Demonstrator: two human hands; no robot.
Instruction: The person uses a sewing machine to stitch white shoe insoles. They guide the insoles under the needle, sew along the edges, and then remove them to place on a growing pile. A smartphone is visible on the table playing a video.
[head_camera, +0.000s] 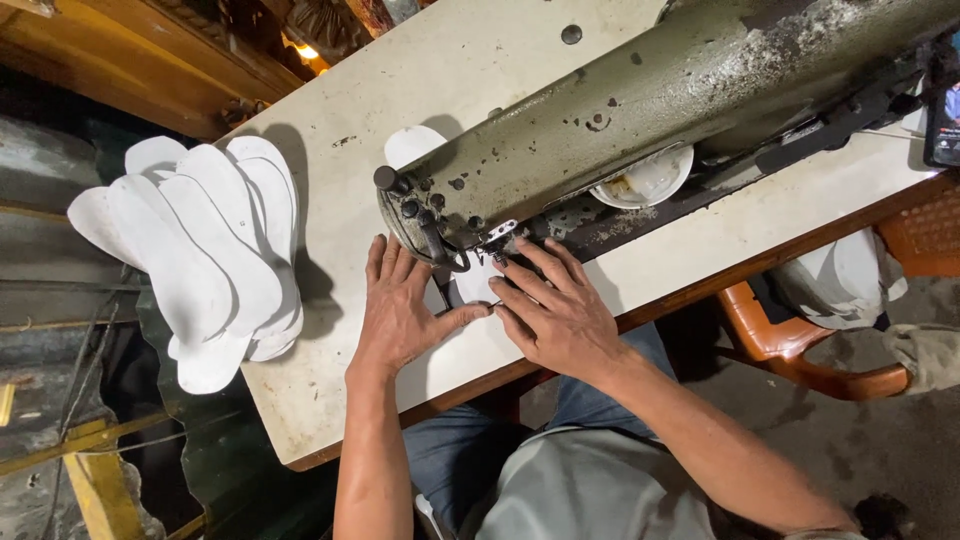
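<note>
Currently, head view, looking down:
Left hand (400, 305): flat on the surface (330, 400), palm down, fingers spread toward 12 o'clock, thumb stretched to 3 o'clock. Grip fully open, nothing clasped; it presses on the white piece.
Right hand (555, 310): at 3 o'clock of the left hand, palm down, fingers fanned toward 10–11 o'clock. Grip open too, holds nothing; fingertips press the same piece beside the needle area.
White piece (472, 285): small flat white cutout, lies between the two hands, directly under the machine head; mostly covered, exact shape cannot tell.
Sewing machine (640, 110): worn olive-green body, chipped paint, runs from the centre out to 2 o'clock; head end sits at 12 o'clock of the hands.
Stack of white soles (200, 260): fanned pile of sole-shaped cutouts at 9 o'clock, overhanging the surface's edge, well apart from the hands.
Single white cutout (412, 145): at 12 o'clock of the left hand, partly tucked behind the machine.
White round dish (645, 180): under the machine arm, at 1 o'clock of the right hand.
Orange chair (790, 345): at 3 o'clock, below the surface edge.
</note>
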